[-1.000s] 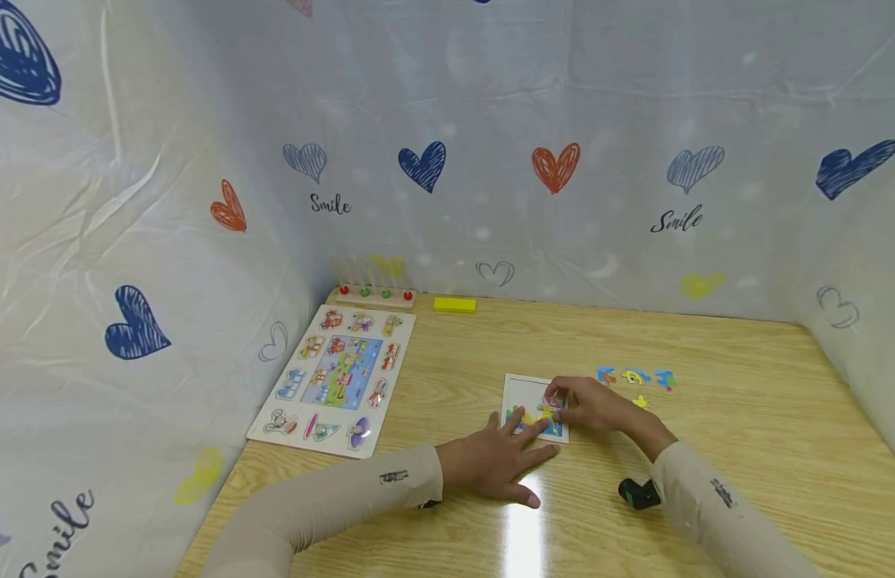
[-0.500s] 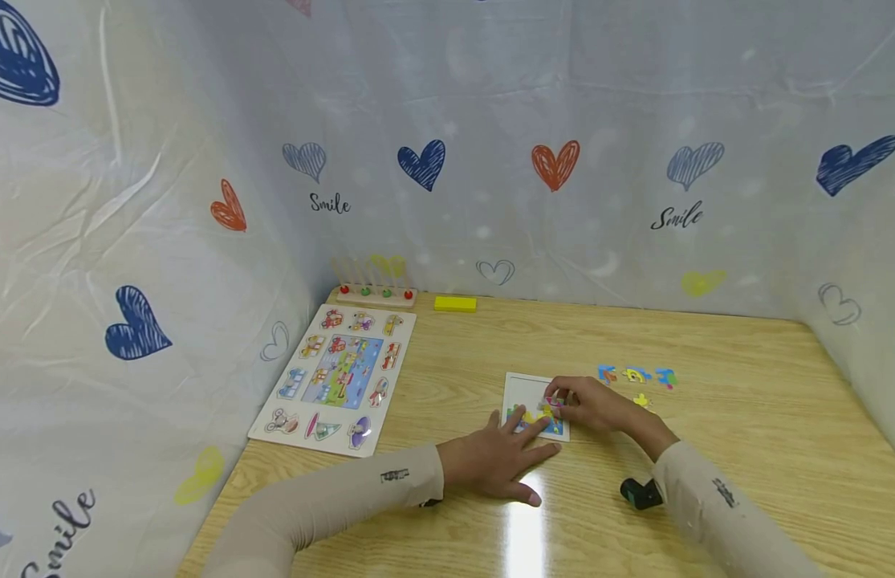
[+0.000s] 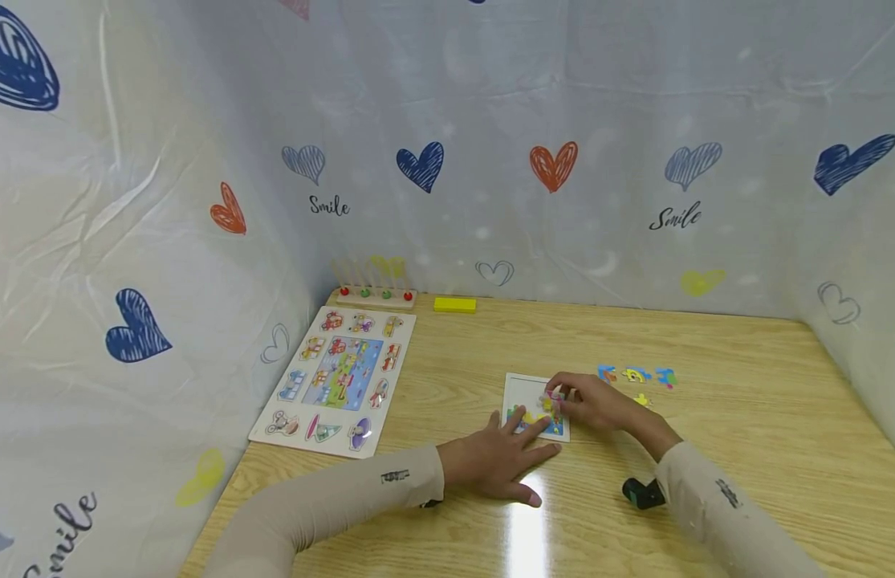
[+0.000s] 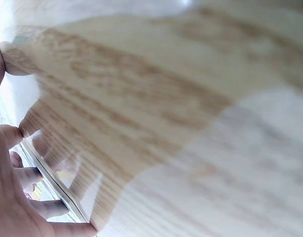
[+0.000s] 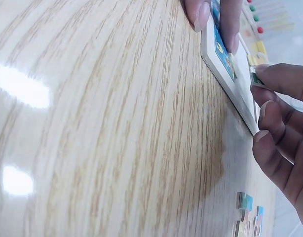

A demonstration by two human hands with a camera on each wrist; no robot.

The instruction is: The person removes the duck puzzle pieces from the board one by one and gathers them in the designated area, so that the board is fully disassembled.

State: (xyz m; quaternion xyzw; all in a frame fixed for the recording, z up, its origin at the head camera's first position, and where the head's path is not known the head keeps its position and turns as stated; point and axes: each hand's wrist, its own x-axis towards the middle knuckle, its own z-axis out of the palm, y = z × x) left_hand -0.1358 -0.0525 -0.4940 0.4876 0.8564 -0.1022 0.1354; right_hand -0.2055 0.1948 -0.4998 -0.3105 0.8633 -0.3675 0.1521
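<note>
A small white jigsaw tray (image 3: 525, 388) lies on the table, its near part filled with colourful pieces and its far part bare. My left hand (image 3: 490, 463) rests with fingers spread over the tray's near edge, fingertips on the fitted pieces. At the tray's right side my right hand (image 3: 593, 401) pinches a pink and yellow jigsaw piece (image 3: 552, 400) between thumb and fingers. In the right wrist view that piece (image 5: 255, 74) is held tilted just above the tray, seen nearly edge-on. The left wrist view shows the left fingers (image 4: 30, 175) along the tray edge.
Loose jigsaw pieces (image 3: 636, 375) lie right of the tray, with a yellow one (image 3: 640, 400) nearer. To the left is a large picture puzzle board (image 3: 313, 393). Behind stand a peg rack with beads (image 3: 375, 299) and a yellow block (image 3: 455, 305). A black device (image 3: 642, 494) sits by the right cuff.
The jigsaw piece in the right hand has turned and tilted slightly over the tray, the right fingers shifting a little with it. The left hand has stayed in place.
</note>
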